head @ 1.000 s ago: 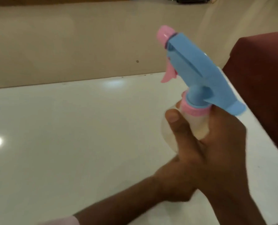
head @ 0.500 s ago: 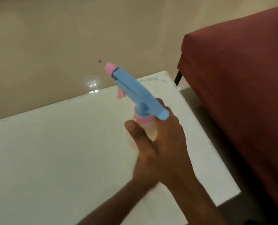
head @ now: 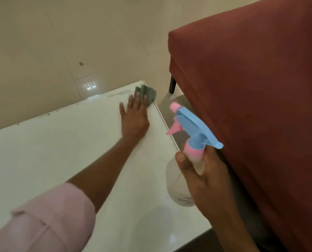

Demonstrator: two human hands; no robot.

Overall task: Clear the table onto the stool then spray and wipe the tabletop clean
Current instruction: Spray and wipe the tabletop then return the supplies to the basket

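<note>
Head view: left hand (head: 134,116) lies flat on the table (head: 51,151), fingers straight and slightly spread, pressing a grey cloth (head: 146,93) at the far right corner. The cloth is bunched and pokes out past the fingertips, right at the table edge. A faint wet smear shows on the white top just left of the cloth, along the far edge. Left arm stretches across the top, pink sleeve (head: 47,219) rolled up above the forearm.

Right hand (head: 204,177) grips the spray bottle (head: 177,188) by the neck, thumb wrapped over the front, fingers curled behind. Whether a finger is on the pink trigger, can't tell; the trigger looks free. Bottle is upright with a slight tilt, held over the near right part of the table, close to its right edge, not resting on it. Body is clear, collar pink, head blue, nozzle pink and pointing up-left toward the cloth.

Red stool (head: 251,91) stands just right of the table, a narrow gap of floor (head: 42,51) between them, one dark leg visible at its far corner. Floor is beige tile.
</note>
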